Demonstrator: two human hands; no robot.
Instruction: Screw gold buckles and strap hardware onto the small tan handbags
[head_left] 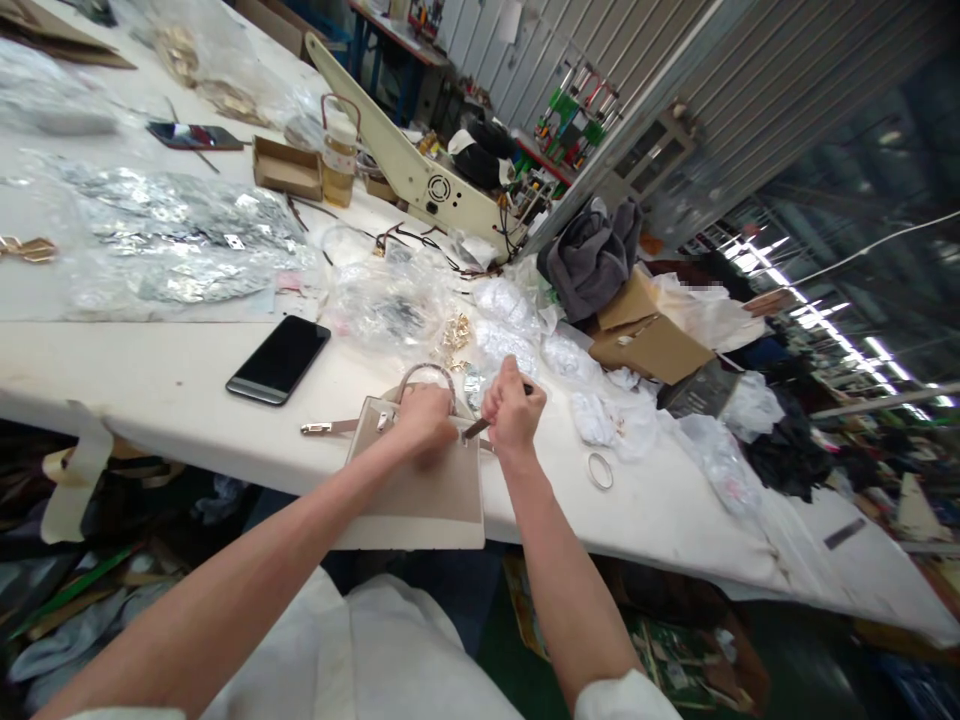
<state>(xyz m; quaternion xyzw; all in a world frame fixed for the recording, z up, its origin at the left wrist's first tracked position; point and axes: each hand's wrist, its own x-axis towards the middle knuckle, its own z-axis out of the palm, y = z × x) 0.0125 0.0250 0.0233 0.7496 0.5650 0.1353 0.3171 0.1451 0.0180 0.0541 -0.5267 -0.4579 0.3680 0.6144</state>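
Observation:
A small beige handbag (420, 490) lies flat at the near edge of the white table (150, 370), its curved handle (426, 372) pointing away from me. My left hand (424, 420) is closed on the bag's top flap, just under the handle. My right hand (514, 405) is in a fist around a thin dark tool (480, 428) whose tip touches the bag's top edge. A strap with a metal end (326, 428) sticks out to the left of the bag.
A black phone (279, 360) lies left of the bag. Clear plastic bags of metal fittings (172, 235), gold hardware (456, 332), a metal ring (600, 470), cardboard boxes (649, 340) and a cream machine arm (397, 160) crowd the table. Scraps litter the floor below.

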